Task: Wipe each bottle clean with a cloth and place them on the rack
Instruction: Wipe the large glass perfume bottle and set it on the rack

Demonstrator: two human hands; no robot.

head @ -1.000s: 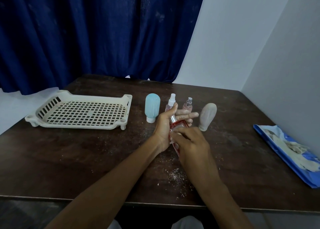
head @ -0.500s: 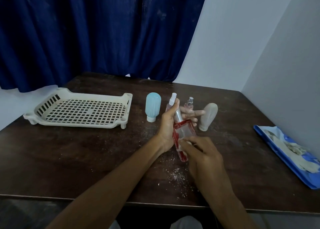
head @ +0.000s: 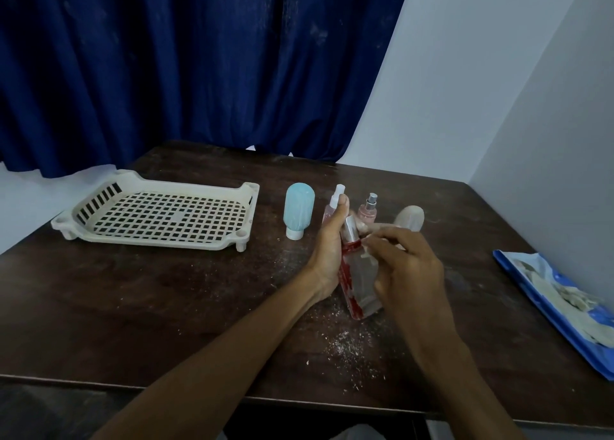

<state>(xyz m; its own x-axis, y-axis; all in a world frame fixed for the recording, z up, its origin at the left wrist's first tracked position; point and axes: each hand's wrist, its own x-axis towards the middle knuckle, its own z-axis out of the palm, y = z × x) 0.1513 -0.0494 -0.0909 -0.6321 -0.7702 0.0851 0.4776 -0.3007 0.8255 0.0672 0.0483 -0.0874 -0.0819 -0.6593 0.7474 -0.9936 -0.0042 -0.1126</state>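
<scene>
Left hand (head: 327, 256) grips clear, red-trimmed rectangular spray bottle (head: 360, 280); right hand (head: 408, 273), fingers curled, meets its face; whether it holds a cloth cannot be told. Risk: rubbing force slips bottle from grip.

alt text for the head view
A left hand holds a red-trimmed bottle at a table while fingertips of the right hand press its front. Behind stand a blue tube, two pink sprayers and a whitish bottle; a cream rack sits left, a blue packet right.
</scene>
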